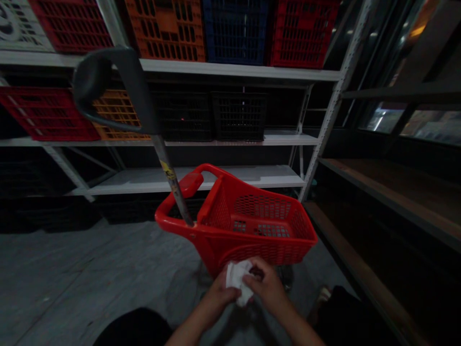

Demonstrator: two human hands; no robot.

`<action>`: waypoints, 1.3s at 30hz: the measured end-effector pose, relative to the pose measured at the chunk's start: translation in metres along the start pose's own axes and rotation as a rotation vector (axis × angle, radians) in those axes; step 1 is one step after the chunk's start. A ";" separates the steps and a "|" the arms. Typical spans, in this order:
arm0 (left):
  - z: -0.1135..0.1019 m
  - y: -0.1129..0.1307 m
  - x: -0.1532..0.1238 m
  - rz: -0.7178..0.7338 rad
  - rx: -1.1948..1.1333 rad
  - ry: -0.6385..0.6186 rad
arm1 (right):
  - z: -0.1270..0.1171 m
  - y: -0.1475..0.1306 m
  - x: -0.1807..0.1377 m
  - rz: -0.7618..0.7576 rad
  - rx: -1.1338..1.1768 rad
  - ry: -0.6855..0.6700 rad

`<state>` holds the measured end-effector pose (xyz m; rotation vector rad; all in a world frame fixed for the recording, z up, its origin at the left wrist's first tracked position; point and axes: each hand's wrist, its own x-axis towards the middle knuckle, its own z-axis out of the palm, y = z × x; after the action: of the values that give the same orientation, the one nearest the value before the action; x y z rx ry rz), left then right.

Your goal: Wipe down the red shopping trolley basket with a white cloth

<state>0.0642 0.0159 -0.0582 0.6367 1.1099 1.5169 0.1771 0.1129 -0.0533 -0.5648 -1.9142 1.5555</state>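
Note:
Both my hands grip a crumpled white cloth or tissue; which of the two it is I cannot tell. My left hand has its thumb over the lower left side of the white piece. On the other side, my right hand pinches it between thumb and curled fingers. Just beyond my hands stands a red plastic shopping cart with mesh walls and nothing visible inside its basket. A metal pole with a dark grey loop handle leans up from the cart's left end.
Behind the cart, white metal shelves carry red, orange, blue and black plastic crates. Wooden shelving runs along the right. Grey concrete floor lies to the left, and my dark-clad knees show at the bottom.

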 end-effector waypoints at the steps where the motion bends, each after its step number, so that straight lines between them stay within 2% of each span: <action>1: 0.001 0.001 -0.001 -0.003 0.018 0.021 | -0.002 0.000 0.002 -0.016 0.029 0.017; 4: -0.002 0.001 0.000 0.010 0.114 0.165 | -0.008 -0.003 0.008 0.041 0.144 0.039; 7: -0.007 0.001 0.000 0.091 0.195 0.263 | -0.009 -0.004 0.008 0.144 0.262 0.047; 9: -0.011 0.001 0.000 0.154 0.239 0.287 | -0.008 -0.004 0.006 0.176 0.309 0.047; 13: -0.017 0.002 -0.003 0.185 0.369 0.299 | -0.004 -0.003 0.003 0.230 0.360 0.027; 18: -0.022 0.013 -0.012 0.549 0.755 0.481 | -0.004 -0.004 0.003 0.263 0.373 0.115; 20: -0.022 0.019 -0.017 0.628 0.803 0.534 | -0.001 -0.001 0.002 0.319 0.394 0.139; 22: -0.021 0.025 -0.021 0.671 0.749 0.583 | 0.004 0.004 -0.001 0.398 0.392 0.114; 24: -0.018 0.031 -0.022 0.662 0.632 0.623 | 0.011 0.012 -0.006 0.480 0.362 0.014; 27: -0.014 0.040 -0.020 0.546 0.492 0.659 | 0.019 0.020 -0.013 0.561 0.294 -0.188; 31: -0.009 0.049 -0.016 0.442 0.496 0.620 | 0.020 0.016 -0.011 0.460 0.385 -0.154; 35: -0.010 0.052 -0.014 0.380 0.564 0.527 | 0.019 0.001 0.003 0.419 0.635 -0.269; 39: -0.016 0.051 -0.013 0.425 0.661 0.621 | 0.024 -0.011 0.012 0.391 0.842 -0.217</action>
<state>0.0314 0.0008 -0.0172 0.9142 2.1026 1.7620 0.1528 0.1011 -0.0430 -0.4025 -1.1231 2.5379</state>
